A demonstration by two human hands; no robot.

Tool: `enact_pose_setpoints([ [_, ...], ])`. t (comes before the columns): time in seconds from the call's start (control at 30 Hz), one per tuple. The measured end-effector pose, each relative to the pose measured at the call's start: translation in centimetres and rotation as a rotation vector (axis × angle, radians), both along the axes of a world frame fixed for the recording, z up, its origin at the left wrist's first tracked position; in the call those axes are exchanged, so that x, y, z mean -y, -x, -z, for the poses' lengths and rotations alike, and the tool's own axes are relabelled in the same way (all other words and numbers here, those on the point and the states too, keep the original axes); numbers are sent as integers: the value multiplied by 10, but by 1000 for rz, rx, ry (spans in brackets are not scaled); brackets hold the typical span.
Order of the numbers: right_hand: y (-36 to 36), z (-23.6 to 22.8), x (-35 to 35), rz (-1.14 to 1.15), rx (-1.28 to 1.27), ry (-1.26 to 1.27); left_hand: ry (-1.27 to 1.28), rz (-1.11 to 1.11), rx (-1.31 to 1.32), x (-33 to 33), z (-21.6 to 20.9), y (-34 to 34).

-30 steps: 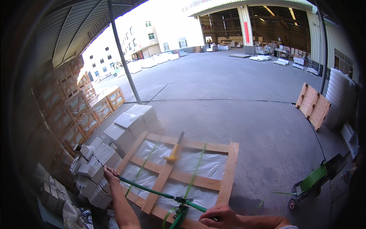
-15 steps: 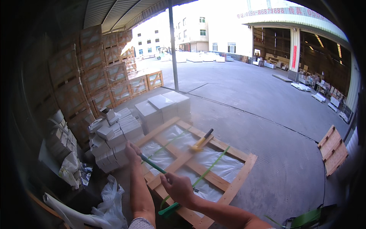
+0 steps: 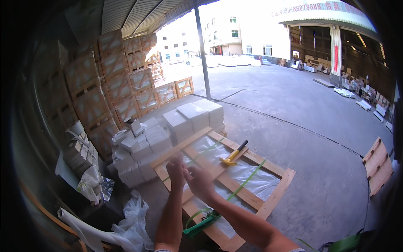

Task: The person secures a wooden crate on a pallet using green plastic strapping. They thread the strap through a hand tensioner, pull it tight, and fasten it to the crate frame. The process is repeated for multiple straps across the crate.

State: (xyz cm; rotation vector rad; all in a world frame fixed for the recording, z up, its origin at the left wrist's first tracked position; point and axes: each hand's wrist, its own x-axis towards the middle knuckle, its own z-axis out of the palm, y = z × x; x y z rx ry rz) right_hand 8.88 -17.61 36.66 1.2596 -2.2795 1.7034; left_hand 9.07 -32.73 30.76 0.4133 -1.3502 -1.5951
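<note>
My left hand (image 3: pixel 175 169) and my right hand (image 3: pixel 200 180) are raised close together over a flat wooden crate (image 3: pixel 275 196). The crate is wrapped in clear plastic and crossed by green straps (image 3: pixel 245 180). The fingers of both hands are curled, and I cannot tell if they pinch anything. A green strapping tool (image 3: pixel 202 224) lies on the crate's near edge below my forearms, with a loop of strap beside it. A yellow-handled hammer (image 3: pixel 234 153) rests on the crate's middle slat, beyond my hands.
Stacks of white tiles (image 3: pixel 195 115) stand at the crate's far left corner. Loose white boxes (image 3: pixel 136 145) are piled to the left, with plastic bags (image 3: pixel 134 218) near my feet. Tall stacked crates (image 3: pixel 105 80) line the left side, and a leaning pallet (image 3: pixel 378 164) stands at the right.
My right hand has left the strapping tool, which now lies on the crate. Both hands have risen and come together. The view has swung left and nearer.
</note>
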Motion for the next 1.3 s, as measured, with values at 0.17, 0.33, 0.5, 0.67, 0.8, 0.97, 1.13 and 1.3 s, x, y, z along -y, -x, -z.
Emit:
enact_pose_setpoints([
  [0.17,4,6,-96,-46,106,-78,102,-62,-42,53,5,28],
  [0.33,-2,45,-220,223,155,-68,42,-51,99,141,32,55],
  [0.5,14,142,-322,771,224,-91,95,-279,272,196,72,84],
  [0.67,10,277,-401,952,649,-144,-79,-281,339,233,112,83],
  [0.8,14,359,-428,895,857,-10,-120,-235,397,233,119,90],
  [0.97,34,375,-446,777,846,-210,-220,-36,325,222,103,114],
  [1.13,20,342,-419,630,460,-851,-332,-16,318,229,107,100],
  [1.3,-7,335,-394,260,723,-1043,-342,-54,223,229,117,77],
])
